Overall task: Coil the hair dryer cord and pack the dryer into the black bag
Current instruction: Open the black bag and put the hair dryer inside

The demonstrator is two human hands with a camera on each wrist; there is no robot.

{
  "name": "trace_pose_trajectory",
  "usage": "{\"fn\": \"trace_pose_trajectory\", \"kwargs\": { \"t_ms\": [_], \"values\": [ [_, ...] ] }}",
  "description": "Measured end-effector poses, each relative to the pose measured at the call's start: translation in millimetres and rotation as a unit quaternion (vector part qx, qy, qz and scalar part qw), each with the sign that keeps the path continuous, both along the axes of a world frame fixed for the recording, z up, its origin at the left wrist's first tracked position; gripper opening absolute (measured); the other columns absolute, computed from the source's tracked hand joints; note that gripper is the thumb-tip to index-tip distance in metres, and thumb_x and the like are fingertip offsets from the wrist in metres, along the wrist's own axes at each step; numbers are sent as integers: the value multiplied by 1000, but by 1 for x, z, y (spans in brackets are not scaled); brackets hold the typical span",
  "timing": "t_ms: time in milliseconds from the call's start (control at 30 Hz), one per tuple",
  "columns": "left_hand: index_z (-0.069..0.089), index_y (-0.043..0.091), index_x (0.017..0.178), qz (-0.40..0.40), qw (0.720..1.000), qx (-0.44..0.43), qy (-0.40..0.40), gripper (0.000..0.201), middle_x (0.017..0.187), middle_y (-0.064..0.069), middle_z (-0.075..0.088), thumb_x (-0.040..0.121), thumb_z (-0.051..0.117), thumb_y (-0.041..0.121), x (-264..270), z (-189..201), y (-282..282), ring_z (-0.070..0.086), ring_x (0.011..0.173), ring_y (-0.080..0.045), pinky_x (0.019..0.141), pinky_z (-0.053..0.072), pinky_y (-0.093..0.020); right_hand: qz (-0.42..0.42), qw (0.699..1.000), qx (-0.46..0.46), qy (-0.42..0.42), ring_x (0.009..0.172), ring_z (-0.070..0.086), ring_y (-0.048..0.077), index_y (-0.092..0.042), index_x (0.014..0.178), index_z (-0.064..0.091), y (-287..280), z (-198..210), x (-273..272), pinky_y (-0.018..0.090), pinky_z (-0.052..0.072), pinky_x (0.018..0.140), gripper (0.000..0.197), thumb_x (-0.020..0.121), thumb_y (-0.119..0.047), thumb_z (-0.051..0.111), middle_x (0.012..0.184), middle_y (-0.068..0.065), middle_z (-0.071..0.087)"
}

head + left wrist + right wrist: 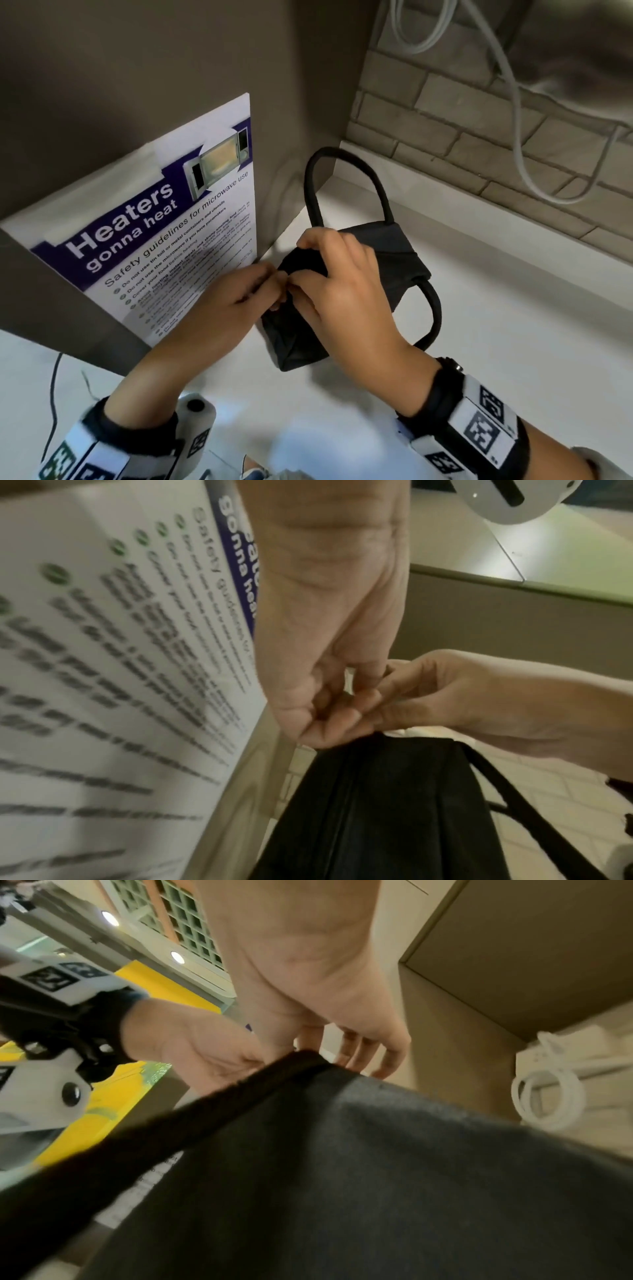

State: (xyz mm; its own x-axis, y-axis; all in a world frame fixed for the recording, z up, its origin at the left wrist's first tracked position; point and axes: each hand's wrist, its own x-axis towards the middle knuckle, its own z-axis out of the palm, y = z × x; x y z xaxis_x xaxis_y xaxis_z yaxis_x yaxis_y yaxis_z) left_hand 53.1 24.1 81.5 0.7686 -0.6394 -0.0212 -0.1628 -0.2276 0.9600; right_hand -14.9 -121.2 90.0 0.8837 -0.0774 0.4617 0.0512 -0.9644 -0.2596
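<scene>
Both hands meet at one end of the black bag (346, 294), which lies on the white worktop (496, 335) in the corner beside the microwave poster (161, 233). The left hand (236, 294) has its fingertips pressed together in a pinch on the bag's edge, and the right hand (339, 284) arches over the cloth with its thumb meeting the left fingers and its other fingers curled onto the fabric beyond; each grip looks clamped on the bag. Holding the same hem from two sides at one spot is probably meant to part the mouth or work a fastening there, though the contact point is buried under the knuckles, so which it is cannot be told. One handle loop (342, 181) stands up just beyond the grip and the other handle (430, 308) lies flat to the right of it. The hair dryer and its cord are not clearly in view: whether they are already inside the bag is hidden. A thin dark wire (53, 404) runs off the frame's edge below the left wrist, and white cables (520, 130) hang on the brick wall well beyond the grip.
</scene>
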Motion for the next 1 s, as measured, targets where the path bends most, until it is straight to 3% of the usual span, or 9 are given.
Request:
{"fn": "trace_pose_trajectory", "kwargs": {
  "t_ms": [100, 167, 267, 367, 567, 667, 767, 900, 1000],
  "values": [
    [64, 22, 94, -5, 999, -14, -32, 16, 92, 9, 66, 82, 70, 30, -1, -12, 7, 63, 87, 0, 72, 48, -11, 23, 997, 76, -20, 105, 50, 21, -6, 80, 66, -5, -4, 2, 34, 43, 85, 6, 80, -12, 67, 113, 4, 50],
    [62, 25, 97, 33, 994, 1, -105, 23, 91, 12, 66, 78, 76, 26, -4, -22, 3, 62, 92, 0, 75, 47, -9, 28, 992, 113, -40, 104, 52, 23, -1, 76, 63, -3, -7, 1, 40, 46, 82, 9, 81, -9, 65, 110, 9, 51],
    [57, 31, 91, 57, 973, 47, -217, 25, 80, 20, 58, 68, 61, 40, -8, -29, -7, 56, 83, 12, 67, 40, -2, 53, 990, 122, -45, 101, 54, 25, 3, 80, 61, 8, -16, -5, 39, 46, 80, 5, 81, -2, 62, 108, 11, 52],
    [51, 34, 89, 39, 967, 72, -241, 23, 74, 27, 50, 68, 54, 42, -10, -29, -11, 48, 78, 24, 67, 35, 2, 60, 991, 111, -53, 98, 55, 24, 2, 82, 61, 7, -20, -13, 39, 46, 78, 2, 80, 0, 62, 109, 4, 51],
    [54, 19, 73, 24, 948, 80, -307, 23, 65, 17, 46, 68, 75, 11, -11, -19, -13, 48, 68, 2, 60, 32, 0, 20, 981, 169, -91, 107, 52, 16, 0, 77, 61, -27, 0, -13, 30, 45, 91, 7, 81, -4, 65, 111, 9, 49],
    [47, 30, 72, 31, 954, 102, -279, 38, 63, 19, 46, 68, 78, 8, -9, -22, -4, 50, 65, 5, 56, 33, -2, -58, 968, 224, -94, 105, 54, 18, -10, 76, 65, -78, 2, -3, 23, 44, 93, 4, 78, -6, 65, 108, 3, 49],
    [44, 36, 71, 48, 955, 120, -266, 42, 58, 14, 48, 68, 78, 12, -7, -27, 7, 51, 62, 6, 53, 34, -5, -161, 917, 362, -43, 101, 58, 19, -33, 70, 65, -133, -21, 11, 33, 51, 82, 20, 78, -15, 64, 101, 0, 56],
    [45, 35, 73, 52, 961, 109, -251, 27, 77, 20, 54, 68, 70, 28, -6, -28, 12, 53, 69, 1, 55, 35, -7, -233, 784, 575, 33, 74, 60, 16, -10, 75, 68, -166, -69, 19, 31, 47, 66, 11, 86, -10, 63, 70, -1, 65],
    [45, 35, 74, 43, 960, 114, -254, 15, 67, 17, 51, 65, 55, 41, -8, -30, 12, 52, 71, -1, 58, 36, -8, -251, 677, 684, 100, 59, 50, 17, -4, 61, 57, -158, -84, 13, 23, 42, 54, 25, 86, 3, 54, 51, 2, 56]
  ]
}}
